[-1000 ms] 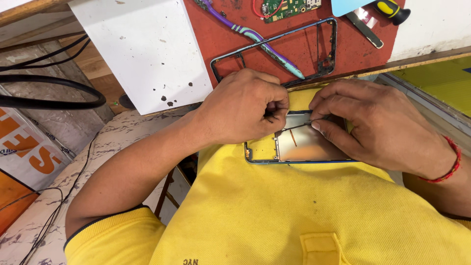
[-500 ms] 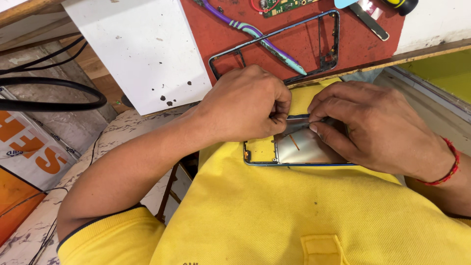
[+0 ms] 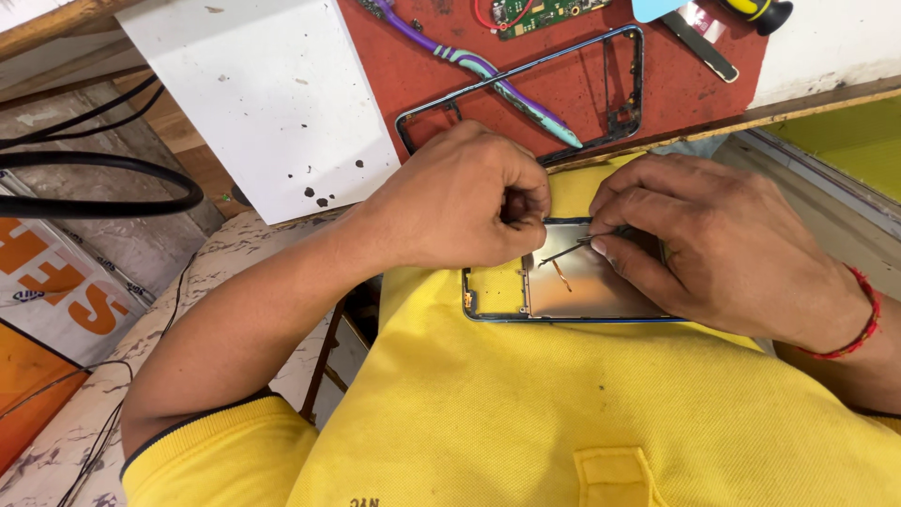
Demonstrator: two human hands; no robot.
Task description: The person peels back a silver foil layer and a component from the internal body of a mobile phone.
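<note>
A blue-edged phone housing (image 3: 582, 286) with a silvery inner plate lies against my yellow shirt. My left hand (image 3: 460, 202) curls over its upper left edge, fingers pinched on the rim. My right hand (image 3: 723, 249), with a red thread at the wrist, covers the housing's right end. It grips thin dark tweezers (image 3: 563, 251) whose tip points left over the plate. A small orange ribbon strip (image 3: 561, 275) lies on the plate just below the tip.
Ahead is a red mat (image 3: 422, 66) with an empty phone frame (image 3: 636, 84), a purple-and-teal toothbrush (image 3: 488, 70), a green circuit board (image 3: 544, 11), a flat metal tool (image 3: 699, 47) and a yellow-handled screwdriver (image 3: 760, 11). A white panel (image 3: 272, 103) and black cable (image 3: 141, 164) lie left.
My fingers, pinched together at the housing's top edge before, have drawn apart a little. The tweezers now show, reaching left across the plate. The housing has hardly moved.
</note>
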